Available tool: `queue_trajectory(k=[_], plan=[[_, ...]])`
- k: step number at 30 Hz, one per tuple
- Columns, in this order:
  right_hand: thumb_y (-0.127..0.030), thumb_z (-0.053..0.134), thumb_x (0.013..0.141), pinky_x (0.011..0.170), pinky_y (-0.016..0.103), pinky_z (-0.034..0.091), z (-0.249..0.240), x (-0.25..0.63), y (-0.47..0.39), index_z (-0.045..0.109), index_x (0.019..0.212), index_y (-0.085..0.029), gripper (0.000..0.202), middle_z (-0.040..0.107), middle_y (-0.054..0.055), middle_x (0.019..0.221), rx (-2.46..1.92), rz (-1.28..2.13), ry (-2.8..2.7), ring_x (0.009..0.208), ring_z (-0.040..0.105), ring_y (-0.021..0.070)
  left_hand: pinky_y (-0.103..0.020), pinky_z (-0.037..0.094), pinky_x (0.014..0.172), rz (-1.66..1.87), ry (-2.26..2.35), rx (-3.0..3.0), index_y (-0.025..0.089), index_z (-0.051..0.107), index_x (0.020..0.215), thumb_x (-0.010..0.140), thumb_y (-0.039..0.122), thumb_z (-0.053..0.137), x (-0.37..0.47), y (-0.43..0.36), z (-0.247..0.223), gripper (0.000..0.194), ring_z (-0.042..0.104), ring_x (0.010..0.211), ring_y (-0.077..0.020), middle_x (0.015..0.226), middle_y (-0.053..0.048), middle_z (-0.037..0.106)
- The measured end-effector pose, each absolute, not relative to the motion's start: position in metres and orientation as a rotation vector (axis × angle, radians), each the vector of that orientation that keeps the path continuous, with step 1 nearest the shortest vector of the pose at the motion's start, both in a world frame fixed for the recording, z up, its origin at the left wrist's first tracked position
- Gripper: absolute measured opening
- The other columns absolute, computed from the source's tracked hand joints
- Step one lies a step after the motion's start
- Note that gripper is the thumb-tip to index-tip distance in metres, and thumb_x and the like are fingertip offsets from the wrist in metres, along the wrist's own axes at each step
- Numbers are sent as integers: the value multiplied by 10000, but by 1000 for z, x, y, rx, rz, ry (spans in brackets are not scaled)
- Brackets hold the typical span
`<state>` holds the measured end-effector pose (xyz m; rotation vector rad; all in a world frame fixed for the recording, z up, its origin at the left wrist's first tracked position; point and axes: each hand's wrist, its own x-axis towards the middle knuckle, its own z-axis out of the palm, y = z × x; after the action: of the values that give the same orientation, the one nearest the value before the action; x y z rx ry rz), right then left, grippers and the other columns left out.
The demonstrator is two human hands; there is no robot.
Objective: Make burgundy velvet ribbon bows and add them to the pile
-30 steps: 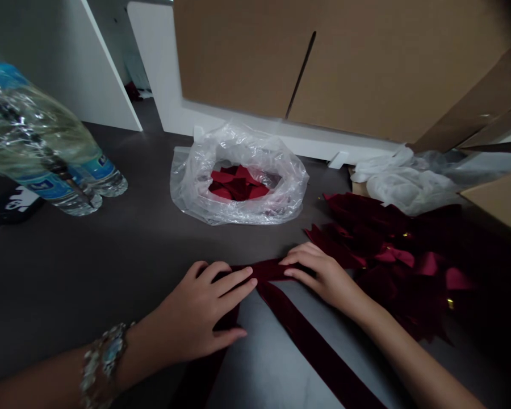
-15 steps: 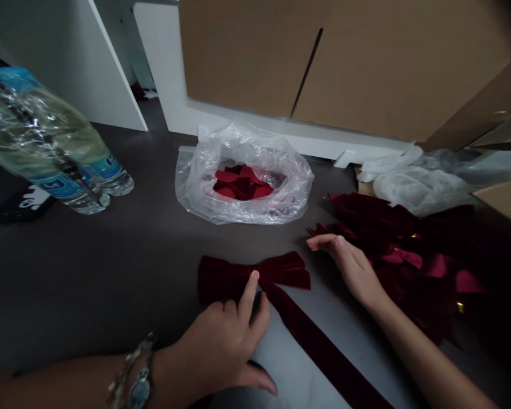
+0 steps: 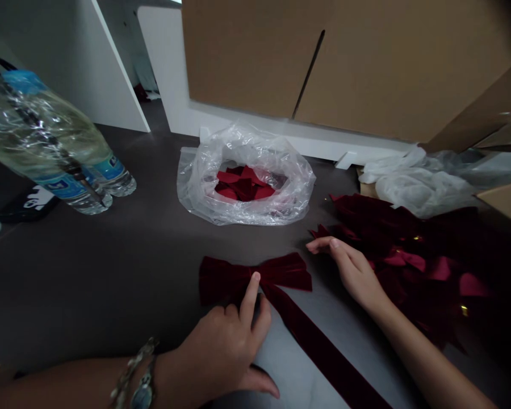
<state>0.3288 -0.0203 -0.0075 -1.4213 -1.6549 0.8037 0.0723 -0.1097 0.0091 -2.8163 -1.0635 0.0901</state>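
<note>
A dark red velvet bow [image 3: 287, 271] lies flat on the dark table, and a long ribbon tail [image 3: 323, 352] runs from its middle toward the lower right. My left hand [image 3: 227, 341] presses the tip of its index finger on the bow's centre; the thumb is stretched apart and nothing is gripped. Just right of the bow, my right hand [image 3: 351, 267] rests on its side with fingers extended and slightly bent, holding nothing. Its fingertips are close to a heap of dark red velvet bows [image 3: 400, 284] with small gold glints.
Behind the bow stands an open clear plastic bag [image 3: 191, 193] with red fabric pieces [image 3: 247, 184] in it. Water bottles [image 3: 68, 136] in shrink wrap are at the left. A cardboard box [image 3: 357, 74] rises at the back, with crumpled plastic [image 3: 417, 184] before it.
The view has shifted very slightly. Both hands and the bow keep the same places relative to each other.
</note>
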Motion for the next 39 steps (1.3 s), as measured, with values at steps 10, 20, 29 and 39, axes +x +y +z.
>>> queue_trajectory(k=[10, 20, 29, 39], plan=[[-579, 386, 911, 798, 317, 503, -5, 329, -20, 685, 845, -202, 485, 694, 59, 868, -1415, 787, -1712, 817, 629, 195, -289, 461, 411, 100, -1076, -2821, 81, 561, 1244, 604, 841, 484, 72, -108, 11, 997, 619, 483, -184, 1377, -360, 361], [-468, 389, 951, 793, 314, 498, -3, 327, -22, 686, 847, -203, 411, 692, 53, 871, -1390, 703, -1810, 828, 628, 187, -301, 480, 439, 97, -1136, -2828, 93, 532, 1273, 603, 831, 504, 73, -111, 8, 997, 623, 517, -183, 1415, -359, 305], [-325, 611, 868, 872, 394, 457, -5, 321, -12, 709, 1021, -292, 184, 678, 54, 991, -1054, 430, -2423, 949, 576, 210, -299, 485, 439, 154, -1143, -2842, 97, 535, 1281, 603, 811, 537, 74, -110, 14, 985, 631, 524, -191, 1415, -345, 318], [-221, 481, 939, 903, 372, 415, 5, 320, -23, 623, 966, -207, 145, 672, 58, 995, -1058, 54, -2618, 963, 550, 208, -312, 487, 419, 113, -1163, -2837, 90, 556, 1255, 584, 807, 560, 74, -111, 13, 982, 637, 521, -213, 1396, -361, 322]])
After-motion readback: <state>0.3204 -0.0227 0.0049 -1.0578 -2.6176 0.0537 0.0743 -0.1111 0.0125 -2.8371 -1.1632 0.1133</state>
